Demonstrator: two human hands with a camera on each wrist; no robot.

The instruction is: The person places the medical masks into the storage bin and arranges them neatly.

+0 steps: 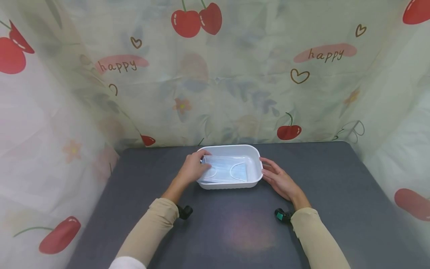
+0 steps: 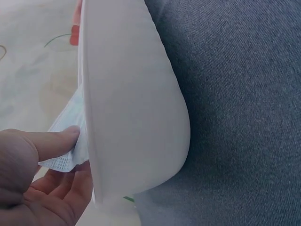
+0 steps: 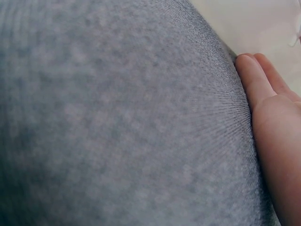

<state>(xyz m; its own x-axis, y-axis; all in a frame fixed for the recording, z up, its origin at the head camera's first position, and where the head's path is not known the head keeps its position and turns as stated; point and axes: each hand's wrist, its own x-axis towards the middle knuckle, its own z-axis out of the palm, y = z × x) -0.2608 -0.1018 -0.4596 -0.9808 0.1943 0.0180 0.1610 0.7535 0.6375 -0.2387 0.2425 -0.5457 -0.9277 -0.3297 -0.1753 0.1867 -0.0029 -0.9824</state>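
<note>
A white plastic tray (image 1: 229, 185) stands near the table's far edge in the head view, and a light blue face mask (image 1: 223, 169) with white ear loops lies in it. My left hand (image 1: 195, 165) reaches over the tray's left end. It pinches the mask's edge (image 2: 62, 163) between thumb and fingers, as the left wrist view shows. At the tray's right end, my right hand (image 1: 278, 179) rests its loosely bent fingertips against the outer wall. Only part of the right hand (image 3: 273, 122) shows in its wrist view, low beside the grey surface.
The dark grey tabletop (image 1: 228, 231) runs around the tray. A patterned curtain (image 1: 228, 112) with cherries and hearts hangs close behind it and along both sides. A dark strap mount (image 1: 184, 212) sits on the left wrist, another (image 1: 283, 215) on the right.
</note>
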